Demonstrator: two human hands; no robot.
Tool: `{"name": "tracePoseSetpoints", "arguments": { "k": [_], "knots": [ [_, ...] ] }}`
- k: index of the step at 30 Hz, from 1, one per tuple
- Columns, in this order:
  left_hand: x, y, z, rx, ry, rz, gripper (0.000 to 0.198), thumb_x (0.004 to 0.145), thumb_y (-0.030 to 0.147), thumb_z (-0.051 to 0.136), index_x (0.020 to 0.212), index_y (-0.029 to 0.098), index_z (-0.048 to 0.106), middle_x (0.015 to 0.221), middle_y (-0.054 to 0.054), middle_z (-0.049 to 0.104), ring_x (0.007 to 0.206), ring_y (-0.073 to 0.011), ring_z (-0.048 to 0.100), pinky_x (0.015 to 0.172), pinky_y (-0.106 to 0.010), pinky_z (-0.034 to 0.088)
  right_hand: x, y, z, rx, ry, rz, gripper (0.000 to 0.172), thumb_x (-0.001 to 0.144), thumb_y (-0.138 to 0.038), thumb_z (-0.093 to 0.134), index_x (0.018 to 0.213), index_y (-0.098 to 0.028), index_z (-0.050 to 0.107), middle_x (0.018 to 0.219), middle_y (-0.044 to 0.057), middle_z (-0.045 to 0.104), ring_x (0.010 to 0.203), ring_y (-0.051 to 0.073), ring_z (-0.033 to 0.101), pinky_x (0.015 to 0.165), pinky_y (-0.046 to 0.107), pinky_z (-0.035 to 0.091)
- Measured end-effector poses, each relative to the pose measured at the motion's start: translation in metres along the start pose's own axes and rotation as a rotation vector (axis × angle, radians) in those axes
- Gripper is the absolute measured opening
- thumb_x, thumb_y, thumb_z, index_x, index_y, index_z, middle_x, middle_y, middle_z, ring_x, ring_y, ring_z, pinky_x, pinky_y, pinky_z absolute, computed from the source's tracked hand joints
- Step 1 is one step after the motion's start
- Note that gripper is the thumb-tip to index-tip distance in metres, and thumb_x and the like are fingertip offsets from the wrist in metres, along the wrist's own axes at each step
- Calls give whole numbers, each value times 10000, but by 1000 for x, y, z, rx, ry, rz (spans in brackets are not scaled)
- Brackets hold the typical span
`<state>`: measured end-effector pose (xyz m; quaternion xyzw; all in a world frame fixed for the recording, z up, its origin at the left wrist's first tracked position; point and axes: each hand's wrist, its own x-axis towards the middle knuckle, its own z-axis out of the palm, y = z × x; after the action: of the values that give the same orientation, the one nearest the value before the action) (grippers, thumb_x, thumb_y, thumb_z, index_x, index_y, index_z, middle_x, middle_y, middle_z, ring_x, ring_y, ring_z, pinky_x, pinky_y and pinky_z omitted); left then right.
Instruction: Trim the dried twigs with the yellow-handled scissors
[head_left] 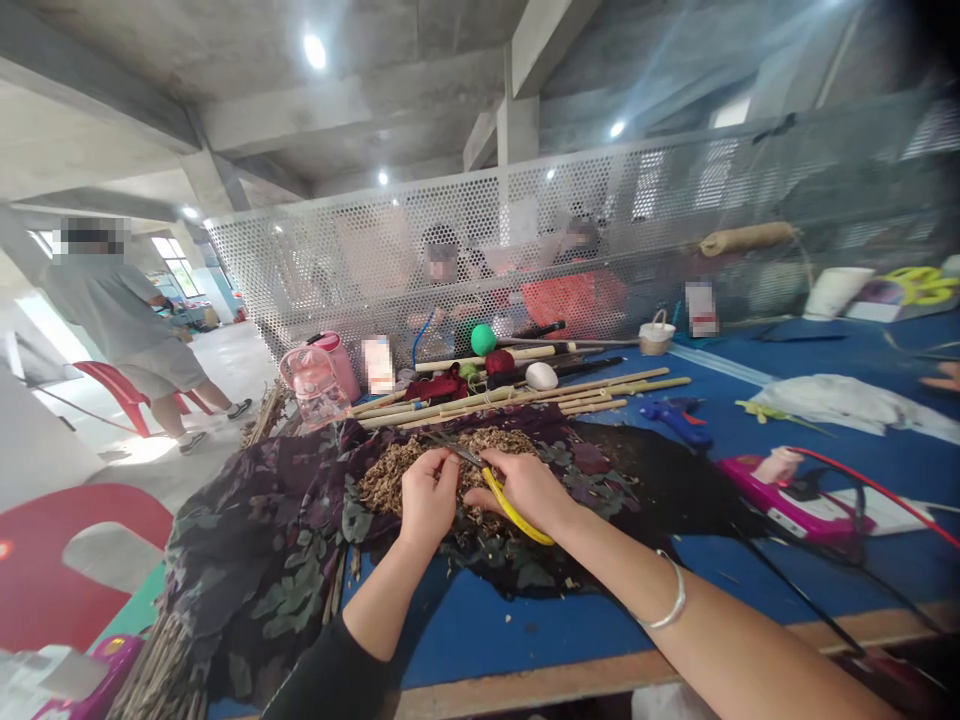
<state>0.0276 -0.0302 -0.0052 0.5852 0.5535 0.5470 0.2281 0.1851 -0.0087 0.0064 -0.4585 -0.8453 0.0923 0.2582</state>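
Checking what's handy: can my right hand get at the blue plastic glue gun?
Probably yes: the glue gun lies uncovered past flat black cloth, though your right hand holds a yellow-handled metal tool.

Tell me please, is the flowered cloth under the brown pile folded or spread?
Spread: the cloth lies wide and wrinkled over the table, with the brown pile on top.

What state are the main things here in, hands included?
Left hand: fingers pinched together; contents unclear.
Right hand: closed around the yellow-handled scissors.
Scissors: held; blades open or shut, unclear.
Brown clippings: loosely heaped.
Dark cloth: spread, rumpled.
Blue glue gun: lying on its side.
Pink power strip: plugs inserted.
Small basket: upright.
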Motion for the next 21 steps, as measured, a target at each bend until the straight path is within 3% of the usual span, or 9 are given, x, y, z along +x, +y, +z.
{"name": "tracePoseSetpoints", "arguments": {
  "k": [5, 8, 14, 21],
  "knots": [
    [2, 0, 4, -218, -29, -95, 233, 798, 362, 466, 675, 171, 523, 572, 26, 494, 535, -107, 503, 528, -212, 433, 2, 4, 2, 14, 35, -56, 581, 705, -557, 564, 1154, -192, 517, 1070, 110, 635, 958, 254, 608, 782, 323, 450],
    [3, 0, 5, -239, -34, -107, 216, 787, 343, 478, 677, 163, 529, 581, 26, 499, 543, -104, 504, 545, -217, 447, 1, 7, 5, 31, 45, -79, 640, 677, -555, 600, 1185, -183, 486, 1111, 119, 601, 1020, 258, 572, 850, 349, 430],
    [2, -6, 5, -175, -40, -77, 254, 792, 362, 479, 828, 143, 602, 581, 18, 527, 535, -110, 501, 538, -223, 439, 0, 6, 7, 55, 44, -87, 688, 625, -530, 667, 1188, -185, 478, 1062, 111, 590, 992, 260, 567, 833, 360, 431],
    [1, -4, 5, -165, -37, -44, 243, 795, 359, 476, 747, 151, 592, 581, 19, 537, 542, -108, 505, 535, -214, 429, 0, 3, 7, 92, 49, -90, 674, 639, -531, 658, 1185, -181, 477, 1059, 113, 589, 985, 259, 570, 828, 362, 435]
  ]
}}
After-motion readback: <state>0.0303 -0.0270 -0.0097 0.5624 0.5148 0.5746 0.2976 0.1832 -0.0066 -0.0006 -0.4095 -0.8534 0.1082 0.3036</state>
